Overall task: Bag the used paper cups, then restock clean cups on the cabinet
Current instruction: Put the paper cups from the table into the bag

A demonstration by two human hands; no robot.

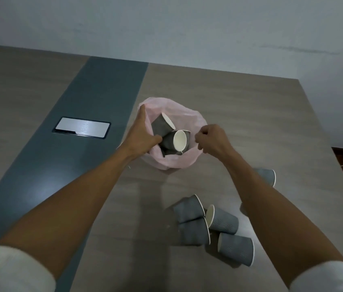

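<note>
A pink plastic bag [179,161] stands open on the wooden table [240,114]. Grey paper cups lie inside it, one [176,141] with its white mouth facing me. My left hand [140,133] holds the bag's left rim, fingers along the edge and thumb inside. My right hand [212,140] pinches the right rim with closed fingers. Several more grey cups [208,226] lie on their sides on the table near my right forearm, and another cup [267,175] shows partly behind that arm.
A dark grey strip [94,114] runs down the table, with a shiny rectangular cover plate [82,127] set in it. The table's right edge [330,144] drops to a dark floor. A pale wall [187,28] stands behind.
</note>
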